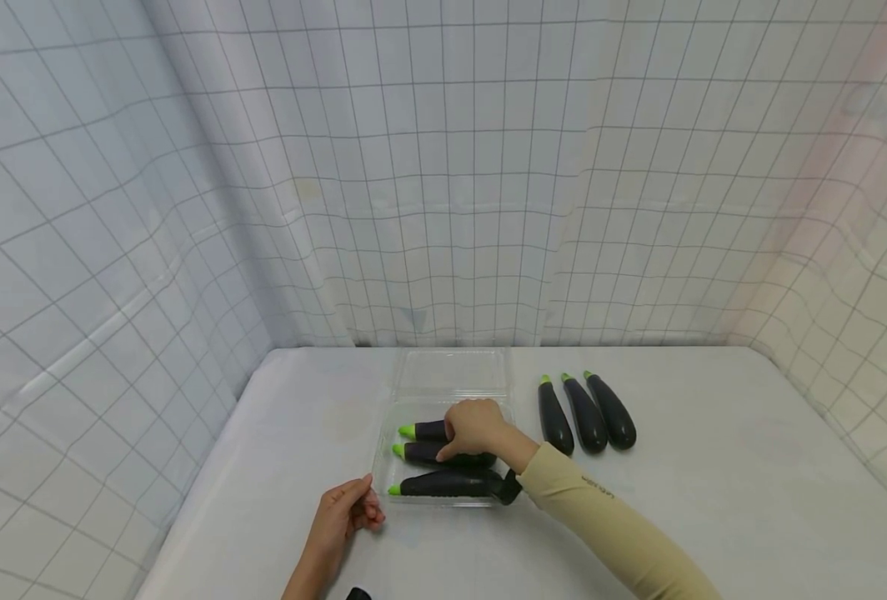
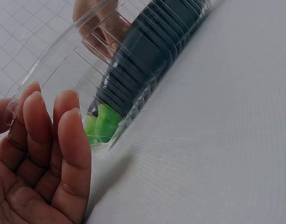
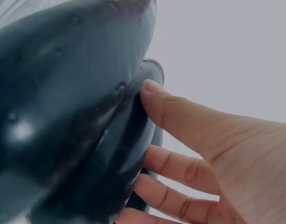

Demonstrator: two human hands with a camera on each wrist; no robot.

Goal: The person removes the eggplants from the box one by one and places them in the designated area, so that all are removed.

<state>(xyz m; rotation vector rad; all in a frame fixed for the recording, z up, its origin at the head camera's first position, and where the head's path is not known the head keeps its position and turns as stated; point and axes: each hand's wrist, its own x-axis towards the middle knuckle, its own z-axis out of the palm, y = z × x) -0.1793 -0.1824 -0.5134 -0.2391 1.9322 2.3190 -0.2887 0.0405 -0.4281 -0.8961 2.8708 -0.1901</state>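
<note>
A clear plastic box (image 1: 378, 473) holds three dark eggplants with bright green stem ends, lying side by side. My left hand (image 1: 344, 510) pinches the box's front left rim; in the left wrist view, the thumb is on one side of the rim and the fingers on the other. Over the box, my right hand (image 1: 477, 429) grips the middle eggplant (image 1: 421, 452) with thumb and fingers on opposite sides. It partly covers the back eggplant (image 1: 427, 431). The front eggplant (image 1: 443, 483) lies along the near wall, its green end (image 2: 105, 123) showing in the left wrist view.
The box's clear lid (image 1: 454, 373) lies folded back behind it. To the right, three more eggplants lie on the white table (image 1: 729, 467): a left one (image 1: 555, 421), a middle one (image 1: 585, 417) and a right one (image 1: 614, 414). Gridded white curtains (image 1: 443, 208) surround the table.
</note>
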